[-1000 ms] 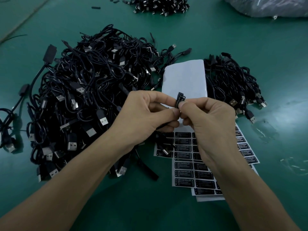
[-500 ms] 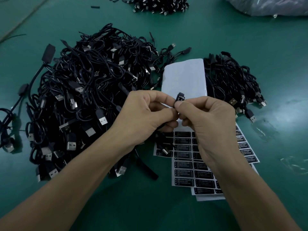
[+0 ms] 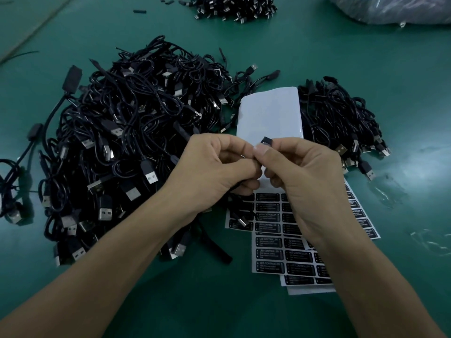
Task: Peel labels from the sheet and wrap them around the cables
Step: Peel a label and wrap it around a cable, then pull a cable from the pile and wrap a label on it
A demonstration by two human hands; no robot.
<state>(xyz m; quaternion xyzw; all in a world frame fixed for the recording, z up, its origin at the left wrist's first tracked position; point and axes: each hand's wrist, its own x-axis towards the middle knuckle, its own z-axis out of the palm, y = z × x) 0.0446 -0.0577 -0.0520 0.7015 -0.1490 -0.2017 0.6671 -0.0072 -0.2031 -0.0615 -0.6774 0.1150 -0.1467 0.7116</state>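
Green table (image 3: 219, 313) fills the whole view, and two bare arms reach out over it from the near edge. Closest on the right lie the label sheets (image 3: 271, 254), a few stacked on top of each other, with rows of small black labels. The right arm covers part of them.

Just past the sheets the two hands meet, fingertips touching. The left hand (image 3: 212, 176) and the right hand (image 3: 307, 176) both pinch a thin black cable (image 3: 235, 187), which hangs out under the left hand. A small black end (image 3: 266, 141) sticks up between the fingertips. I cannot tell if a label is on it.

Behind the hands is the white part of a sheet (image 3: 271, 113) with no labels on it. A big pile of black cables (image 3: 136, 142) sits to the left, and a small pile (image 3: 341, 123) sits to the right. Far back are one more cable pile (image 3: 234, 8) and a clear plastic bag (image 3: 390, 8).
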